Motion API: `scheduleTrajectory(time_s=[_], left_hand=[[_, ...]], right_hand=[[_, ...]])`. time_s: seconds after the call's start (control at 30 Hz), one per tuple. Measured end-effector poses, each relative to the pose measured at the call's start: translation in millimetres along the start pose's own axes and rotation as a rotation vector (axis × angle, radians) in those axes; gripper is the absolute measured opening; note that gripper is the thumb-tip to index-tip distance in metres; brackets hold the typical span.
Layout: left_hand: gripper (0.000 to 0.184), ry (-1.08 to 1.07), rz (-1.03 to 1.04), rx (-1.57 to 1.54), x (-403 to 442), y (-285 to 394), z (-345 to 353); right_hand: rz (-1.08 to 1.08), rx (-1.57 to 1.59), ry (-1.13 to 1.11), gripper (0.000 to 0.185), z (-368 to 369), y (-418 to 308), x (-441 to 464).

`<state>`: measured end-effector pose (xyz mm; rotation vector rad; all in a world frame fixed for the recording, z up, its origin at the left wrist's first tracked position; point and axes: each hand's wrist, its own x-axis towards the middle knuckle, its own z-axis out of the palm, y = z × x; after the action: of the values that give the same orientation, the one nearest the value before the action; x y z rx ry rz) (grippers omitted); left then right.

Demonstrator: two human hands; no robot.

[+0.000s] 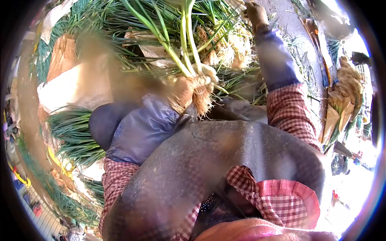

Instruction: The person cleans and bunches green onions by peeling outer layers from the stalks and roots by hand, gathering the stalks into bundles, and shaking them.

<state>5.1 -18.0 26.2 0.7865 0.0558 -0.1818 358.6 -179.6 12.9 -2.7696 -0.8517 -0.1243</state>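
In the middle of the head view, my left hand (187,90) wears a dirty, pale glove. Its fingers are wrapped round the lower stalks of a few green onions (187,44), whose roots hang below the fist. My right hand (256,15) is stretched out to the top of the view, beside the pale roots of a pile of green onions (237,46). Its fingers look bent, but what they hold, if anything, is too small to make out.
A dark apron (181,156) covers my lap. Bundled green onions (76,130) lie at the left, near brown and white paper (94,86). Another root bundle (348,82) stands at the right. Blurred smudges hide parts of the view.
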Motion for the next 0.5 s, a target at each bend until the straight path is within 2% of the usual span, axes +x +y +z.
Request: scheduleTrajectory(time_s=[0.07,0.1,0.17,0.2,0.27,0.37,0.43,0.47,0.5], left_hand=[[0.018,0.116,0.01,-0.007,8.4,-0.5,-8.6],[0.018,0.149,0.02,-0.018,12.0,-0.3,-13.8],[0.023,0.152,-0.002,-0.116,12.1,8.7,-14.2],[0.023,0.114,0.024,-0.155,12.0,13.3,-16.3],[0.023,0.107,0.076,-0.243,9.0,26.0,-9.6],[0.025,0.086,0.195,-0.236,5.7,37.9,-9.1],[0.022,0.068,0.196,-0.25,5.9,41.6,-9.6],[0.023,0.115,0.15,-0.219,6.4,41.0,-11.9],[0.023,0.16,0.103,-0.189,7.6,39.4,-14.5]], right_hand=[[0.266,0.234,0.0,0.031,3.7,-16.0,-24.8],[0.243,0.078,-0.069,0.033,-4.0,-42.1,-47.9],[0.273,0.054,-0.396,0.04,-9.1,-75.7,-74.0],[0.249,-0.07,-0.447,0.046,5.7,-80.6,-80.1],[0.034,-0.324,-0.31,0.057,21.2,-95.3,-110.5],[-0.198,-0.56,0.067,0.041,56.3,-55.6,-119.8],[0.318,-0.415,-0.58,0.047,-5.6,-82.5,-89.5],[0.309,-0.425,-0.368,0.032,2.2,-61.2,-90.6],[0.242,-0.287,-0.162,0.028,-15.6,-63.4,-95.5]])
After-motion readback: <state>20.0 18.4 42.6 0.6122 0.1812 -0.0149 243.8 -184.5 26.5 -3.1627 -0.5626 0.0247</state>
